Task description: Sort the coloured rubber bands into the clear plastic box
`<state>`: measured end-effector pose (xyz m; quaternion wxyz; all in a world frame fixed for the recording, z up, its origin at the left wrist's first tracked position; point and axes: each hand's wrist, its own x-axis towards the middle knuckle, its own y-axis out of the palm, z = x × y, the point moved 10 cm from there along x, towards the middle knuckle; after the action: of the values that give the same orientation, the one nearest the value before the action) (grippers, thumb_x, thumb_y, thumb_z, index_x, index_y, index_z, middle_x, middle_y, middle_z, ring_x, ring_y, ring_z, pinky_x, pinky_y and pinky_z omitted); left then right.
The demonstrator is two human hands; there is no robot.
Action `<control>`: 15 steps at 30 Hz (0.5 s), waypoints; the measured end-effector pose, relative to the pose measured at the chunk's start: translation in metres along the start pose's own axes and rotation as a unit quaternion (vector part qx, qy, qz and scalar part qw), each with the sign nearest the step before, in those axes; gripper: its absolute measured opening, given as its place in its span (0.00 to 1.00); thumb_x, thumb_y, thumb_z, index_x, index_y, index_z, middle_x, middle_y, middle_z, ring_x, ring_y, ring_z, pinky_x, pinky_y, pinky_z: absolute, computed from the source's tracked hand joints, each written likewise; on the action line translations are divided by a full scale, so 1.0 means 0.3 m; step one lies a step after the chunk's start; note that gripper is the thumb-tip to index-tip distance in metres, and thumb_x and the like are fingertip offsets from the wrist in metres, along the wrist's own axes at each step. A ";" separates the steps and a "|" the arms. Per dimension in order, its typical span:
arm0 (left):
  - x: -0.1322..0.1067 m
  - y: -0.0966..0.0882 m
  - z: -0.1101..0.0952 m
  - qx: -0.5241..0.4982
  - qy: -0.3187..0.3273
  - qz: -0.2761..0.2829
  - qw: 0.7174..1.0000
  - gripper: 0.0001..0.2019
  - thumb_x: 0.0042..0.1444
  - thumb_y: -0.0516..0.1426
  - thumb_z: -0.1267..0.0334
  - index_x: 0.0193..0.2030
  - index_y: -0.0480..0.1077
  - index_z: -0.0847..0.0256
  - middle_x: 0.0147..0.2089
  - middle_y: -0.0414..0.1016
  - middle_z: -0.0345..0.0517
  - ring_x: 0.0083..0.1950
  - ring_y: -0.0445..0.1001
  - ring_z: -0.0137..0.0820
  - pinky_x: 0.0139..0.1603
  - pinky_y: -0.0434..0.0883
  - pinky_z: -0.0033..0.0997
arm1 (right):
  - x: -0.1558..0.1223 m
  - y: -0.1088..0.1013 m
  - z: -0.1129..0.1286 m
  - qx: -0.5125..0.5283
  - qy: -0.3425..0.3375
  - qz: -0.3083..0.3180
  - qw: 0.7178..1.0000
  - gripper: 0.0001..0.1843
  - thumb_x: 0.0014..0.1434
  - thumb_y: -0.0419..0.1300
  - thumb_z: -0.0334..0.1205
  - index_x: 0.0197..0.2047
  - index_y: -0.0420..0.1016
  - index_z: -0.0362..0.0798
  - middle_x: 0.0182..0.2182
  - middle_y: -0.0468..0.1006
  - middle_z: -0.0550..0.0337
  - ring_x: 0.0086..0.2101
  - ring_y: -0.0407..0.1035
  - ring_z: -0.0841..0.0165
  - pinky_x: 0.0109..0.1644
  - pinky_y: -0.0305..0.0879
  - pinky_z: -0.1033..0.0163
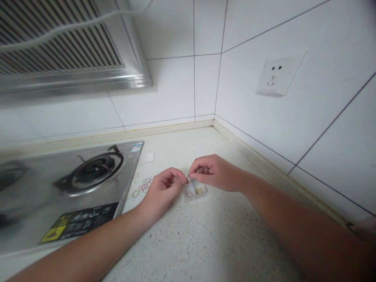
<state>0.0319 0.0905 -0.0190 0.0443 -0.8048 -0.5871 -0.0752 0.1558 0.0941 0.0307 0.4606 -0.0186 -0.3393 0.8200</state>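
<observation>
Over a small clear plastic box [195,194], my left hand [166,187] and my right hand [213,172] meet fingertip to fingertip. Between them is a thin, pale hair tie [187,176], pinched by both hands and forming a small loop. Inside the box lie yellow hair ties [199,190] on the right and a pinkish one [189,193] on the left. Left of my left hand, pink hair ties [143,187], a yellow hair tie [135,193] and a purple one [148,180] rest loose on the counter.
A clear, flat plastic lid [147,158] lies on the speckled countertop [188,246] near the gas stove [38,199]. The range hood [88,74] overhangs the left side. Tiled walls meet behind, with a wall socket [274,76] at the right.
</observation>
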 end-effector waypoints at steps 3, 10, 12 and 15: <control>0.002 0.001 0.001 -0.007 -0.001 0.000 1.000 0.16 0.52 0.68 0.52 0.34 0.73 0.63 0.23 0.65 0.34 0.23 0.56 0.21 0.24 0.53 0.25 | -0.002 -0.009 0.007 -0.001 -0.008 -0.006 1.000 0.10 0.64 0.63 0.42 0.37 0.80 0.45 0.26 0.76 0.64 0.26 0.64 0.75 0.30 0.57 0.68; 0.000 -0.003 -0.002 -0.004 -0.002 -0.002 1.000 0.16 0.53 0.68 0.51 0.33 0.73 0.62 0.21 0.63 0.33 0.21 0.54 0.21 0.24 0.52 0.25 | -0.006 -0.006 0.010 0.002 -0.003 0.005 1.000 0.10 0.64 0.63 0.43 0.37 0.79 0.45 0.26 0.75 0.63 0.26 0.64 0.75 0.29 0.57 0.67; -0.001 -0.004 -0.004 0.002 -0.002 -0.003 1.000 0.15 0.54 0.67 0.51 0.33 0.73 0.62 0.20 0.62 0.33 0.21 0.54 0.22 0.24 0.52 0.26 | -0.009 -0.004 0.014 0.004 -0.001 0.010 1.000 0.09 0.64 0.63 0.42 0.37 0.79 0.45 0.27 0.76 0.63 0.27 0.65 0.74 0.30 0.58 0.67; -0.001 -0.004 -0.008 0.008 -0.001 -0.003 1.000 0.15 0.55 0.66 0.51 0.33 0.73 0.62 0.21 0.63 0.34 0.21 0.55 0.22 0.23 0.52 0.25 | -0.012 -0.004 0.022 0.000 -0.004 0.014 1.000 0.10 0.64 0.62 0.42 0.37 0.79 0.45 0.28 0.76 0.62 0.28 0.66 0.73 0.31 0.60 0.67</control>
<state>0.0306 0.0901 -0.0168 0.0498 -0.8026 -0.5903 -0.0703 0.1565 0.0883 0.0356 0.4475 -0.0198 -0.3409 0.8265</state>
